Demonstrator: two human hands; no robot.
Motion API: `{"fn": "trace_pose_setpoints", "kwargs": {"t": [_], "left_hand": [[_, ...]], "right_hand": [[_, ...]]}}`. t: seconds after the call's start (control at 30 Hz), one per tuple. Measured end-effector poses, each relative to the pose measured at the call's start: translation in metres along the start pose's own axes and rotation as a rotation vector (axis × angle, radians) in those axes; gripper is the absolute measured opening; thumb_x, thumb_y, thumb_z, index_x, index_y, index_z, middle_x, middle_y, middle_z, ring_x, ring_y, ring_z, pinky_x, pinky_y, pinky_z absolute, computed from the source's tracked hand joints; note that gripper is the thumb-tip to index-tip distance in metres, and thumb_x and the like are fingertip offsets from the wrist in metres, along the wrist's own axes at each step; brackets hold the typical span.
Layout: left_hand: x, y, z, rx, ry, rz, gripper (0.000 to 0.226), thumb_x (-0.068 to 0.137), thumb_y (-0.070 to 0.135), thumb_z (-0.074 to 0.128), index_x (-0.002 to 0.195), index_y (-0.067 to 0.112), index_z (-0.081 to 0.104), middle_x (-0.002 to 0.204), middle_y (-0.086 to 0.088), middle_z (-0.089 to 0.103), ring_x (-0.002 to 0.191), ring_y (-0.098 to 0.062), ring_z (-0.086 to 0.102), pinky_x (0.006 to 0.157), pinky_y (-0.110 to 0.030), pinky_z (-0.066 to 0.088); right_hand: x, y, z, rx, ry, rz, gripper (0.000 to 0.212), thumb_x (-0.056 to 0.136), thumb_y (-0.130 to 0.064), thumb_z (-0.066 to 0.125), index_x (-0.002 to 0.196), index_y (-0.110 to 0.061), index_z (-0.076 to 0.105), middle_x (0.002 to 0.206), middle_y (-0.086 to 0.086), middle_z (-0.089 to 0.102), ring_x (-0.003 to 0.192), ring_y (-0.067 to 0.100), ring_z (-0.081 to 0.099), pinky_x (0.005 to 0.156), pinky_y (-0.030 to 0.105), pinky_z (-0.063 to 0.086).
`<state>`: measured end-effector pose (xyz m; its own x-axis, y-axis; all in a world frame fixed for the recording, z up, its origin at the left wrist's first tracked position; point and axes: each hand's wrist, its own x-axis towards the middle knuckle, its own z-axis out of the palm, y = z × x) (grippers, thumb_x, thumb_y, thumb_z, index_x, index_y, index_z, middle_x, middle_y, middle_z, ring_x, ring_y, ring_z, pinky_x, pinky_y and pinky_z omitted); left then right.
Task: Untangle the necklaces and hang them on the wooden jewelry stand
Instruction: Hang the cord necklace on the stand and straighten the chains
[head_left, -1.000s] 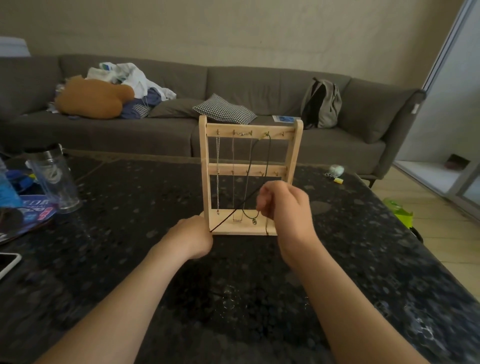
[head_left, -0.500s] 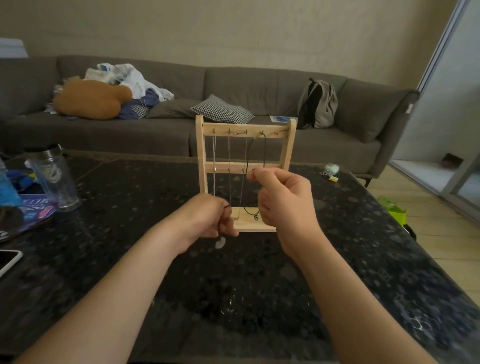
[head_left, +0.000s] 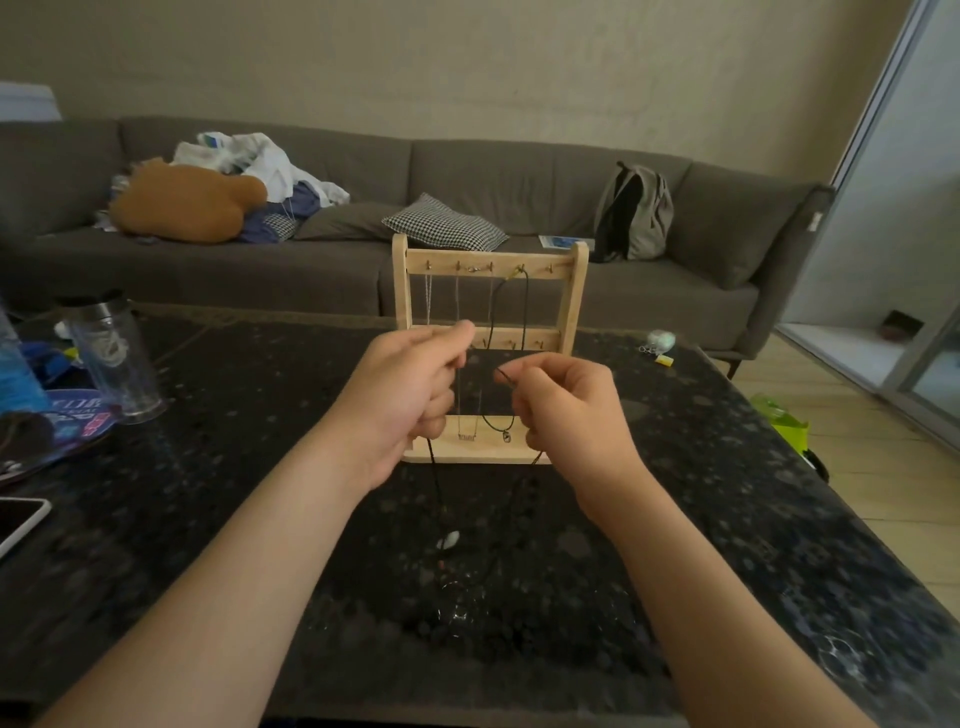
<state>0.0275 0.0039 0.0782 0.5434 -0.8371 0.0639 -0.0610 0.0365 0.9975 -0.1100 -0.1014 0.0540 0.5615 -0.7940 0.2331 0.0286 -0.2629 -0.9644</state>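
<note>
The wooden jewelry stand (head_left: 579, 291) stands upright on the dark speckled table (head_left: 779, 519), with thin silver chains and a black cord necklace (head_left: 525, 322) hanging from its top hooks. In front of the stand, my left hand (head_left: 405, 395) and my right hand (head_left: 566, 410) each pinch one end of another black cord necklace. The cord droops below both hands in a loop, with a small white pendant (head_left: 448, 541) hanging at its bottom just above the table.
A clear tumbler (head_left: 114, 358) stands at the table's left, with a phone (head_left: 21, 519) at the left edge and small trinkets (head_left: 658, 345) at the far right. A grey sofa (head_left: 311, 260) with cushions, clothes and a backpack (head_left: 634, 213) runs behind.
Both hands have risen and come level in front of the stand. The cord now hangs between them as a loop, and the white pendant has dropped lower toward the table.
</note>
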Motion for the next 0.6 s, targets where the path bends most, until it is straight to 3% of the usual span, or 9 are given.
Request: {"fn": "trace_pose_setpoints", "kwargs": {"t": [0.07,0.17,0.3,0.37,0.43,0.5,0.53,0.6], "left_hand": [[0.003,-0.003,-0.002,0.000,0.082,0.000,0.032,0.110,0.038,0.058,0.087,0.016,0.062,0.055,0.005,0.038,0.049,-0.013,0.034,0.050,-0.029,0.031],[0.008,-0.010,-0.005,0.038,0.106,-0.011,0.030,0.110,0.035,0.057,0.090,0.014,0.065,0.058,0.004,0.042,0.053,-0.013,0.039,0.055,-0.031,0.037],[0.011,-0.014,-0.003,0.041,0.054,-0.017,0.027,0.108,0.032,0.059,0.102,0.010,0.074,0.066,0.001,0.055,0.056,-0.013,0.044,0.055,-0.030,0.036],[0.012,-0.015,-0.002,0.101,0.031,0.039,0.016,0.105,0.029,0.066,0.107,0.018,0.077,0.072,0.003,0.062,0.056,-0.009,0.049,0.054,-0.025,0.038],[0.011,-0.017,-0.001,0.218,0.054,0.153,0.007,0.099,0.026,0.076,0.105,0.028,0.078,0.085,0.011,0.073,0.068,-0.001,0.065,0.069,-0.023,0.048],[0.012,-0.020,-0.002,0.322,0.069,0.282,0.011,0.094,0.023,0.082,0.100,0.032,0.079,0.099,0.018,0.075,0.091,0.005,0.069,0.082,-0.023,0.052],[0.012,-0.022,-0.002,0.367,0.058,0.332,0.011,0.092,0.022,0.083,0.097,0.032,0.080,0.099,0.017,0.075,0.089,0.003,0.070,0.081,-0.022,0.053],[0.014,-0.025,-0.003,0.450,0.048,0.391,0.010,0.089,0.026,0.087,0.094,0.033,0.082,0.097,0.015,0.076,0.068,-0.003,0.064,0.066,-0.028,0.055]], "right_hand": [[0.002,0.002,-0.002,-0.040,0.092,0.014,0.022,0.101,-0.014,0.062,0.096,-0.023,0.082,0.066,-0.009,0.071,0.059,0.001,0.059,0.058,0.023,0.048],[0.004,0.004,-0.004,-0.067,0.136,-0.012,0.021,0.100,-0.011,0.066,0.101,-0.024,0.082,0.083,-0.002,0.079,0.072,0.021,0.071,0.065,0.029,0.062],[0.005,0.005,-0.004,-0.053,0.107,-0.050,0.015,0.099,-0.013,0.072,0.102,-0.023,0.083,0.087,-0.003,0.080,0.086,0.019,0.075,0.078,0.026,0.063],[0.007,0.007,-0.004,-0.065,0.103,-0.062,0.014,0.100,-0.015,0.072,0.103,-0.025,0.083,0.088,-0.004,0.081,0.088,0.019,0.076,0.082,0.028,0.064],[0.009,0.009,-0.005,-0.076,0.100,-0.068,0.014,0.101,-0.016,0.071,0.104,-0.025,0.082,0.090,-0.004,0.081,0.089,0.018,0.076,0.084,0.029,0.065],[0.010,0.010,-0.005,-0.064,0.085,-0.066,0.014,0.102,-0.017,0.069,0.104,-0.024,0.081,0.091,-0.003,0.081,0.089,0.016,0.076,0.082,0.025,0.064],[0.010,0.011,-0.004,-0.058,0.078,-0.061,0.015,0.102,-0.017,0.069,0.104,-0.024,0.081,0.091,-0.002,0.080,0.089,0.016,0.075,0.079,0.021,0.062],[0.010,0.012,-0.003,-0.053,0.075,-0.054,0.015,0.103,-0.018,0.067,0.104,-0.023,0.081,0.090,-0.001,0.080,0.086,0.014,0.074,0.071,0.014,0.058]]}}
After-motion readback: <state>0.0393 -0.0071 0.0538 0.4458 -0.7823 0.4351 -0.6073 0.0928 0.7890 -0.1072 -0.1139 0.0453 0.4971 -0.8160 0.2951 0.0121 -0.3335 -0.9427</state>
